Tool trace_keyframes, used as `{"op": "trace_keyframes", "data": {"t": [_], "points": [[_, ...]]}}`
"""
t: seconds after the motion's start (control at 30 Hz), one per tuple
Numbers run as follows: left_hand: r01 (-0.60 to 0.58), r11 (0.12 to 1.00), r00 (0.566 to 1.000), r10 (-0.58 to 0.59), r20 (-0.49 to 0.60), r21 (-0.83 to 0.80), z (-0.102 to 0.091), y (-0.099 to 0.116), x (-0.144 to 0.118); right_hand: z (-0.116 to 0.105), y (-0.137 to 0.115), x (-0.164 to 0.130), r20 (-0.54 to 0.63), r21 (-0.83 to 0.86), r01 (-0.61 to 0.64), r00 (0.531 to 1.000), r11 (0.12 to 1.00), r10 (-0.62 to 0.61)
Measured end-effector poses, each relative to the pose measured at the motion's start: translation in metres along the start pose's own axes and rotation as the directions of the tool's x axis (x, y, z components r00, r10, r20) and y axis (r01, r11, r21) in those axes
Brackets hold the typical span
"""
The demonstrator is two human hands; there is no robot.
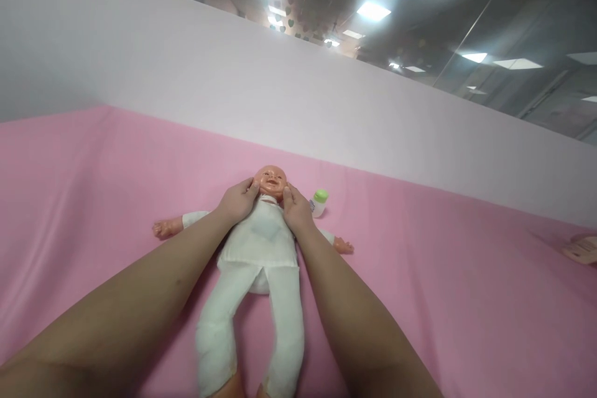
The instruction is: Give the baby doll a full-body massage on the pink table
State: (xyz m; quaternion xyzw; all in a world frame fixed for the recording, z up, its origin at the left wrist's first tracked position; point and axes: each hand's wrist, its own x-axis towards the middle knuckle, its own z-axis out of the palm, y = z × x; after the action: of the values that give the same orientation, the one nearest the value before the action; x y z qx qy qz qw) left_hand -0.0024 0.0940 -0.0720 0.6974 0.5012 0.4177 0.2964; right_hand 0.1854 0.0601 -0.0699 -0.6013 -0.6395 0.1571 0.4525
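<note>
A baby doll (pixel 261 236) with a white cloth body lies on its back, arms spread to the sides and legs toward me. My left hand (pixel 239 202) cups one side of its head, the thumb along the cheek. On the opposite side my right hand (pixel 297 206) grips the head the same way, with the thumb at the jaw. The fingers of both hands curl behind the head and are partly hidden. Just right of my right hand stands a small white bottle (pixel 318 207) with a green cap.
A pink sheet (pixel 373 249) with some folds covers the surface under the doll. Behind it rises a white wall panel (pixel 209 87) with glass above, where ceiling lights show. A pale, partly cut-off object (pixel 581 249) lies at the right edge.
</note>
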Motion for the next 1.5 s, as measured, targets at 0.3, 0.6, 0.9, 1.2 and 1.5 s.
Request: {"op": "trace_keyframes", "data": {"t": [0.3, 0.6, 0.9, 1.2, 1.5], "points": [[-0.004, 1.0, 0.998, 0.003, 0.062, 0.014, -0.005, 0.011, -0.006, -0.003, -0.01, -0.001, 0.023, -0.005, -0.106, 0.994, 0.994, 0.106], [0.024, 0.999, 0.998, -0.026, 0.056, 0.027, -0.003, 0.007, -0.002, -0.001, -0.006, 0.0, 0.021, 0.014, -0.144, 0.989, 0.989, 0.144], [-0.005, 1.0, 0.998, 0.006, 0.055, -0.015, -0.003, 0.008, -0.004, 0.0, 0.001, 0.002, 0.033, 0.067, -0.101, 0.995, 0.993, 0.099], [0.003, 0.997, 1.0, -0.003, 0.006, -0.08, 0.001, -0.001, 0.002, 0.0, 0.008, 0.003, 0.019, 0.047, -0.051, 0.999, 0.998, 0.05], [0.01, 1.0, 0.999, -0.009, 0.052, -0.008, -0.003, 0.01, -0.004, -0.004, -0.005, 0.0, 0.027, 0.024, -0.099, 0.995, 0.995, 0.098]]}}
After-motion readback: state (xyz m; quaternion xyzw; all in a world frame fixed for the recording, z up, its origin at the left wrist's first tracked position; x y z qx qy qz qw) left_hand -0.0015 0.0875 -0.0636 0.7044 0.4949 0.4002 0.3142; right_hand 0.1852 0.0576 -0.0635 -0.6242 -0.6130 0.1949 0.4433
